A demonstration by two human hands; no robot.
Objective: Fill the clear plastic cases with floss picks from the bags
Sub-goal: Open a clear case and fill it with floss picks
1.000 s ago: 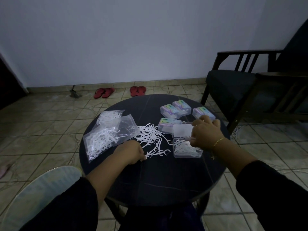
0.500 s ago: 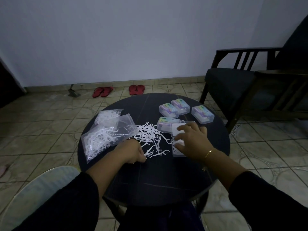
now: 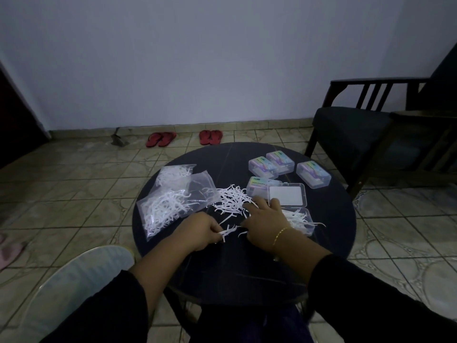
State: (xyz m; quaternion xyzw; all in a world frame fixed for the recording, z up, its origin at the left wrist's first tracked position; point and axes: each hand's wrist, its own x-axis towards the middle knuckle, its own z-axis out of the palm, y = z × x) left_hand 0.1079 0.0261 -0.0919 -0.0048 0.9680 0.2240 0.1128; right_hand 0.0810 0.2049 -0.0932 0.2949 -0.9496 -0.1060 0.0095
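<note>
On the round dark table [image 3: 247, 273] lies a loose pile of white floss picks [image 3: 230, 198]. My left hand [image 3: 197, 230] pinches a small bunch of picks at the pile's near edge. My right hand [image 3: 264, 219] rests on the pile with its fingers spread. To its right sits an open clear case [image 3: 300, 219] partly filled with picks, its lid [image 3: 286, 194] laid flat behind it. Two clear bags of picks [image 3: 173, 204] lie at the left. Several shut cases with coloured labels [image 3: 272, 163] stand at the back right.
A dark wooden armchair [image 3: 371, 134] stands to the right of the table. Red sandals [image 3: 160, 139] lie by the far wall on the tiled floor. A pale chair back [image 3: 81, 280] shows at the lower left.
My right hand left the open case and moved left onto the loose pile. My left hand now pinches a small bunch of picks, and the case's lid is uncovered.
</note>
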